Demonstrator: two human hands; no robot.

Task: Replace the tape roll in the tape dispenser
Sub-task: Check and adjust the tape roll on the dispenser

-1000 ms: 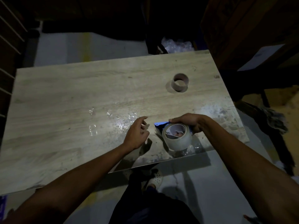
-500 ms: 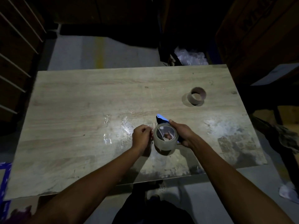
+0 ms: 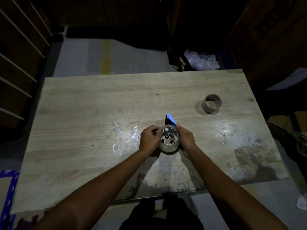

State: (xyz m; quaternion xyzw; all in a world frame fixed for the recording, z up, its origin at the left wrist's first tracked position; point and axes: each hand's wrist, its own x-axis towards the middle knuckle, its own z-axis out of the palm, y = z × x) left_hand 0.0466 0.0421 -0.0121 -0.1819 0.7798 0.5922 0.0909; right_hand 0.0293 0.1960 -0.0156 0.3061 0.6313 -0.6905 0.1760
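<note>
Just below the frame's centre, the left hand [image 3: 149, 140] is pinching the left rim of the clear tape roll [image 3: 169, 149] with curled fingers. The right hand [image 3: 186, 139] is wrapping round the roll's right side and gripping the blue tape dispenser [image 3: 171, 120], its fingertips showing through the roll's hole. The roll is sitting between both hands, over the wooden table [image 3: 86, 113]. Toward the upper right, an empty cardboard core [image 3: 211, 108] is standing well apart.
</note>
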